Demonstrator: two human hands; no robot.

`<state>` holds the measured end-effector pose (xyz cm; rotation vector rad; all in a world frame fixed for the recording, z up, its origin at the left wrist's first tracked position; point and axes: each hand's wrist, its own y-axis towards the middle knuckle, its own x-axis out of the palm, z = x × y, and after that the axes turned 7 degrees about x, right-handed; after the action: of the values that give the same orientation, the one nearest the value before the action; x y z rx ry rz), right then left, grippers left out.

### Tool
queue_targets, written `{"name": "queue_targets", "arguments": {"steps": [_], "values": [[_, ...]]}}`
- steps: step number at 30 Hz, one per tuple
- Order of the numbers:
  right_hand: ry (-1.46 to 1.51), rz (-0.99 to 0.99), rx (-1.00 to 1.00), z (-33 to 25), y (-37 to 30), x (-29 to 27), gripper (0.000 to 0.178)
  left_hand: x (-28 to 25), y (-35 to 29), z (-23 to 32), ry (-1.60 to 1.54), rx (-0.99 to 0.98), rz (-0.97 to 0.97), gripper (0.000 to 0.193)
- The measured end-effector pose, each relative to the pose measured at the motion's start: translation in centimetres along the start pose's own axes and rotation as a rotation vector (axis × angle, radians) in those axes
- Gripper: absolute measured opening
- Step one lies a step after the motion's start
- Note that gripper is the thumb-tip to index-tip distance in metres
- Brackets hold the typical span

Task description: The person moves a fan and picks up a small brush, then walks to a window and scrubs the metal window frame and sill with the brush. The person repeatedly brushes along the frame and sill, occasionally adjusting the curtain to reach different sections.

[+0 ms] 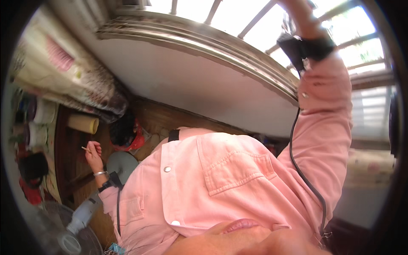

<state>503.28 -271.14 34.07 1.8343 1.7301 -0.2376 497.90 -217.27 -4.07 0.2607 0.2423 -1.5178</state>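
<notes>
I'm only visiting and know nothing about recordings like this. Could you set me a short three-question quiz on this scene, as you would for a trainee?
1. What does the person's left hand hold?
2. True or false: the person's right arm is raised toward the barred window.
3. Which of these shows at the lower left of the picture?
A. a ladder
B. an electric fan
C. a bicycle

Key:
1. A short, thin, pale stick, between the fingers; too small to tell exactly what it is.
2. True; the hand itself is cut off by the upper edge.
3. B
</notes>
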Motion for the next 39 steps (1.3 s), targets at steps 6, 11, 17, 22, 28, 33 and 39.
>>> {"name": "queue_targets", "arguments": {"steps": [6, 11, 17, 22, 28, 33, 39], "values": [[-0.389, 0.269, 0.394, 1.4, -15.3, -8.3, 0.020, 9.5, 10.4, 6.7, 0.078, 0.444, -0.166, 0.032], [-0.180, 0.728, 0.826, 1.2, -28.7, -10.2, 0.015, 18.8, 14.2, 15.6, 0.154, 0.751, -0.213, 0.026], [-0.279, 0.964, 0.728, 6.3, -38.8, -11.8, 0.011, 26.4, 14.6, 23.5, 0.148, 1.197, -0.160, 0.024], [-0.805, 1.080, 0.721, 12.4, -41.1, -18.2, 0.009, 33.4, 13.1, 26.7, 0.289, 1.318, -0.100, 0.025], [-0.795, 1.287, 0.777, 15.9, -46.1, -24.7, 0.007, 36.1, 14.1, 26.6, 0.525, 1.309, -0.066, 0.021], [-0.408, 1.432, 0.626, 18.3, -49.7, -29.2, 0.006, 36.2, 15.5, 25.4, 0.553, 1.290, -0.037, 0.018], [-0.209, 1.510, 0.309, 20.9, -53.1, -32.7, 0.012, 36.3, 15.6, 25.7, 0.559, 1.256, -0.065, 0.020]]}}
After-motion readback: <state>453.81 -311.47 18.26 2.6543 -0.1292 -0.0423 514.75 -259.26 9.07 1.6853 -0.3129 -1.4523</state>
